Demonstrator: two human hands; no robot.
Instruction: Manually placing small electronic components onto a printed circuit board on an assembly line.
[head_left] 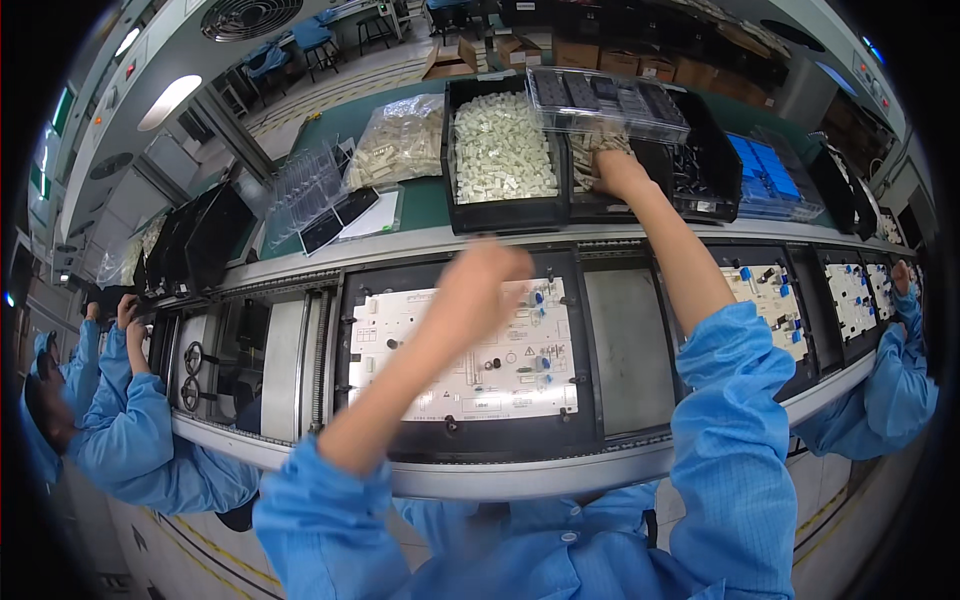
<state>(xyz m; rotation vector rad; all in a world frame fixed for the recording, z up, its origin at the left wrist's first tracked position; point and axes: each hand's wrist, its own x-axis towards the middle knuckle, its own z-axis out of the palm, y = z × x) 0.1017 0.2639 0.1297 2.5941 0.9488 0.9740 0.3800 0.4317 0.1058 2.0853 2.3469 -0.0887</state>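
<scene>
My left hand, smeared by motion, hovers over the upper middle of a white circuit board in a black frame; its fingers are too blurred to read. Small blue, black and white components stand on the board. My right hand reaches into a black bin of beige parts, its fingertips hidden among them. Just left of it, another black bin is heaped with small white connectors. A clear plastic tray lies across the tops of the bins behind my right hand.
A bag of beige parts, clear plastic trays and blue parts lie on the green bench. More framed boards sit along the conveyor rail. Co-workers in blue sleeves work at both sides.
</scene>
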